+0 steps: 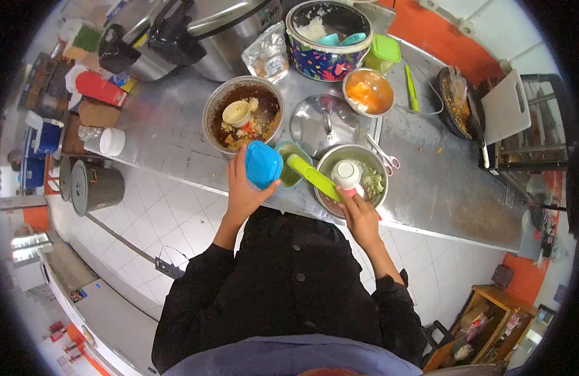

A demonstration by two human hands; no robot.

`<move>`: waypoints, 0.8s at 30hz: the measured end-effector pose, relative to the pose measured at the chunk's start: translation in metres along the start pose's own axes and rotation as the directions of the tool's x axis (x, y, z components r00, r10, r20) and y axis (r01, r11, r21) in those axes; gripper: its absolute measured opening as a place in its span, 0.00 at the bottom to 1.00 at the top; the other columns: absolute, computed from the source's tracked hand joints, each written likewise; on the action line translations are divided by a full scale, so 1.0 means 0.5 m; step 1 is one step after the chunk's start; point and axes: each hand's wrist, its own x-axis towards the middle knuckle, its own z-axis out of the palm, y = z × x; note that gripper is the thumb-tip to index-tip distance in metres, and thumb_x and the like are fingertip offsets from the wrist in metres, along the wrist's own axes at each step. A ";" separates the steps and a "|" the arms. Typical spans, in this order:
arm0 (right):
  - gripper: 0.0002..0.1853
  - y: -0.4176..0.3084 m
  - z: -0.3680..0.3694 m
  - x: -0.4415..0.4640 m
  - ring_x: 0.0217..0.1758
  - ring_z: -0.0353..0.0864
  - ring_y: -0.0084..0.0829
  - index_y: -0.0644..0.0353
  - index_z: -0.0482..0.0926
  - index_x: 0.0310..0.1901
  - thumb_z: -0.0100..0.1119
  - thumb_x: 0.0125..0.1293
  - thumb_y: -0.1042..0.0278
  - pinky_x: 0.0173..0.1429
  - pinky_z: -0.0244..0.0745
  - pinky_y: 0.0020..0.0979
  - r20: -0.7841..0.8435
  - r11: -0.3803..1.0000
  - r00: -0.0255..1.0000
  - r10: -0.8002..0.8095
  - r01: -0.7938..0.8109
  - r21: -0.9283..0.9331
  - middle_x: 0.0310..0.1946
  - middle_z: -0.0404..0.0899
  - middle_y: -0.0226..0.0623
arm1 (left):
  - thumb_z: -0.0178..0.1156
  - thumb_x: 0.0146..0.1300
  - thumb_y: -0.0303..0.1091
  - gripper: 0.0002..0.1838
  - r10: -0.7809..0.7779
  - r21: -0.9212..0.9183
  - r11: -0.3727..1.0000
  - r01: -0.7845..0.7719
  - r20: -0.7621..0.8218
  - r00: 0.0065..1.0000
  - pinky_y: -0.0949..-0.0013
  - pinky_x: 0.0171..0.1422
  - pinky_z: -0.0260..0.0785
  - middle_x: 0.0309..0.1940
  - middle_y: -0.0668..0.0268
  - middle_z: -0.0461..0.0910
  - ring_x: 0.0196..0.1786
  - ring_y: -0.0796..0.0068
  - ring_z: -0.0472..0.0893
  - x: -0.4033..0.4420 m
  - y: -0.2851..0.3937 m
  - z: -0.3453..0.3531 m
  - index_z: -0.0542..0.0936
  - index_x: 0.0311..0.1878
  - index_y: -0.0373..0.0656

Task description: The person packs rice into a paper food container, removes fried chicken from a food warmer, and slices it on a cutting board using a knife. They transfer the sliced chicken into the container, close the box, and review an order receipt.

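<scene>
My left hand (242,194) grips a blue plastic lid (263,164) by its edges. Beside the lid, a clear container (290,180) with greenish contents sits at the table's front edge. My right hand (359,219) is closed around a lime-green, long flat utensil (314,178), whose far end reaches over that container; its exact kind I cannot make out. Under the right hand stands a steel bowl (384,195) with a pale green chopped mixture and a white cup-shaped scoop (346,173). A pot (209,119) beyond my left hand holds brown food and a cream-coloured cup (236,113).
A steel pot lid (321,125) lies behind the bowl, near scissors (383,153). Farther back are an orange-stained bowl (369,91), a patterned rice pot (321,61), a green-lidded jar (382,53) and large steel cookers (220,44). A dark stone mortar (458,100) stands right.
</scene>
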 end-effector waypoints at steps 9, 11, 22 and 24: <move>0.23 -0.012 0.003 -0.026 0.27 0.74 0.40 0.50 0.70 0.56 0.57 0.56 0.71 0.30 0.70 0.37 -0.033 0.991 0.995 0.089 -0.085 0.108 0.28 0.70 0.39 | 0.71 0.39 0.43 0.52 0.062 0.014 0.998 -0.063 0.039 0.997 0.52 0.61 0.53 0.56 0.49 0.62 0.58 0.50 0.61 0.012 0.008 0.006 0.52 0.65 0.37; 0.23 -0.007 0.000 -0.025 0.27 0.74 0.40 0.50 0.70 0.55 0.57 0.55 0.71 0.30 0.70 0.37 -0.028 0.990 0.994 0.101 -0.098 0.105 0.28 0.70 0.40 | 0.71 0.39 0.44 0.52 0.068 0.001 0.998 -0.068 0.043 0.997 0.52 0.61 0.53 0.56 0.49 0.62 0.58 0.50 0.61 0.019 0.013 0.012 0.52 0.65 0.37; 0.18 0.030 0.034 -0.051 0.26 0.66 0.16 0.59 0.68 0.58 0.45 0.68 0.64 0.27 0.62 0.20 0.032 0.556 0.854 0.520 -0.366 0.746 0.29 0.70 0.24 | 0.70 0.38 0.46 0.52 0.050 0.197 0.975 -0.102 0.255 0.966 0.50 0.60 0.54 0.55 0.50 0.61 0.56 0.50 0.61 0.036 0.038 0.064 0.53 0.65 0.36; 0.19 0.039 0.048 -0.062 0.22 0.58 0.12 0.58 0.67 0.59 0.46 0.68 0.63 0.24 0.53 0.15 0.032 0.464 0.814 0.580 -0.362 0.808 0.26 0.65 0.22 | 0.70 0.37 0.46 0.52 0.046 0.269 0.956 -0.115 0.249 0.967 0.51 0.60 0.54 0.55 0.50 0.61 0.56 0.49 0.61 0.040 0.042 0.073 0.55 0.64 0.35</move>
